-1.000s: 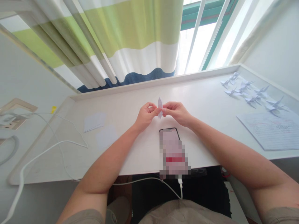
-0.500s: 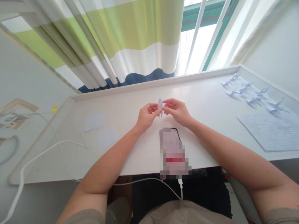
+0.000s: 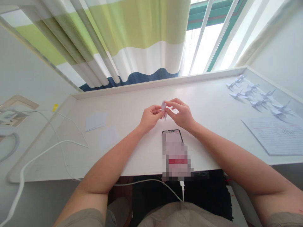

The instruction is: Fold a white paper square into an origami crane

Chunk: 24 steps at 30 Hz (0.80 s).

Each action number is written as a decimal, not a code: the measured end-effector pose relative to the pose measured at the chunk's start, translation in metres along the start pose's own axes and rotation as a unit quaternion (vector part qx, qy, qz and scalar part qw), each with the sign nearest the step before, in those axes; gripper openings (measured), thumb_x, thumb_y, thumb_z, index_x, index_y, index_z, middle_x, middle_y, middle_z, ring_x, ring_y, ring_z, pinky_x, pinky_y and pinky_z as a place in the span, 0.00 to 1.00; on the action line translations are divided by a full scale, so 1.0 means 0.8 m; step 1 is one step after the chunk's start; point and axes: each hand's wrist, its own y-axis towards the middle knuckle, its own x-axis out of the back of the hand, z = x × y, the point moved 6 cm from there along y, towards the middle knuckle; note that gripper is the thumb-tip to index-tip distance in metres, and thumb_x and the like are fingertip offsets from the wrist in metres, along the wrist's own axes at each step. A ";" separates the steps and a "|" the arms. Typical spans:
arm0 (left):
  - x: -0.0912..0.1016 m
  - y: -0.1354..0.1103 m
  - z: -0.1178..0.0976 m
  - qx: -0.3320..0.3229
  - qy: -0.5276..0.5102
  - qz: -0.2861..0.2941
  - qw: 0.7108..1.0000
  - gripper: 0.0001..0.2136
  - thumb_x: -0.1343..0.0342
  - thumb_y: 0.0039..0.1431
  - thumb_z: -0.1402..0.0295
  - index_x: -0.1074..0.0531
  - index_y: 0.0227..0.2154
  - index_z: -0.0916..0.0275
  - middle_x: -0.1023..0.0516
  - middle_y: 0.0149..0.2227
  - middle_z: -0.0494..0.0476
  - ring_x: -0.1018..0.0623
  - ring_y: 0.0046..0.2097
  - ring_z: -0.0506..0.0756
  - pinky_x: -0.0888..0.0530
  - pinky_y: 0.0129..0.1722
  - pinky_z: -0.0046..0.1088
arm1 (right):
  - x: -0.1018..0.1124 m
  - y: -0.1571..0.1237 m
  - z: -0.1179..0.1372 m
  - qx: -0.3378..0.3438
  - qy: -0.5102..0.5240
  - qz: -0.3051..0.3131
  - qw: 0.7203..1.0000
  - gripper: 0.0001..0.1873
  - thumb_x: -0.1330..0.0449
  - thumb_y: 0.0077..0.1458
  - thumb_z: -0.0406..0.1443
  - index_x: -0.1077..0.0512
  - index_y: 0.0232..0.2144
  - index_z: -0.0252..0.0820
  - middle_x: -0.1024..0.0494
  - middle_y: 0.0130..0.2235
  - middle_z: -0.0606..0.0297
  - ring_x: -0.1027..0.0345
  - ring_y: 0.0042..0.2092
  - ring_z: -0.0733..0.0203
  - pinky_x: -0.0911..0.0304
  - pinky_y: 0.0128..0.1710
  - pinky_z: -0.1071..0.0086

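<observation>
A small folded piece of white paper [image 3: 163,107] is held upright above the middle of the desk. My left hand [image 3: 151,118] is closed on its left side, thumb toward the lower part. From the right, my right hand [image 3: 181,112] pinches its upper edge between thumb and fingers. Two narrow points hang from the bottom of the folded paper. Just below the hands, a phone [image 3: 174,151] with a blurred screen lies at the desk's front edge.
Several folded paper cranes [image 3: 259,97] stand at the right rear. Lined written sheets [image 3: 274,135] lie at the right front. Blank paper squares [image 3: 96,121] rest on the left of the desk [image 3: 132,160]. A white cable [image 3: 47,159] crosses the left corner; a charging cable [image 3: 182,189] meets the phone.
My right hand's fingers have moved onto the top of the folded paper, which now looks narrower and partly covered. The view has shifted slightly.
</observation>
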 end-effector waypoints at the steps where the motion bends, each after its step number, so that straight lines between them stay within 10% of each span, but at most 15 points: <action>1: 0.000 0.000 0.000 0.000 -0.002 -0.002 1.000 0.20 0.21 0.48 0.58 0.21 0.37 0.62 0.15 0.31 0.54 0.20 0.33 0.51 0.25 0.37 0.31 | -0.001 0.000 -0.001 -0.002 -0.012 0.001 1.000 0.15 0.35 0.68 0.34 0.18 0.54 0.53 0.16 0.44 0.61 0.22 0.46 0.53 0.21 0.40 0.56; 24: -0.001 -0.006 -0.010 -0.038 0.023 -0.029 0.999 0.14 0.23 0.52 0.61 0.20 0.33 0.62 0.16 0.29 0.54 0.19 0.32 0.52 0.23 0.36 0.31 | 0.009 0.005 0.022 -0.038 0.006 -0.033 0.999 0.04 0.34 0.67 0.36 0.19 0.39 0.51 0.15 0.40 0.62 0.22 0.43 0.51 0.26 0.46 0.51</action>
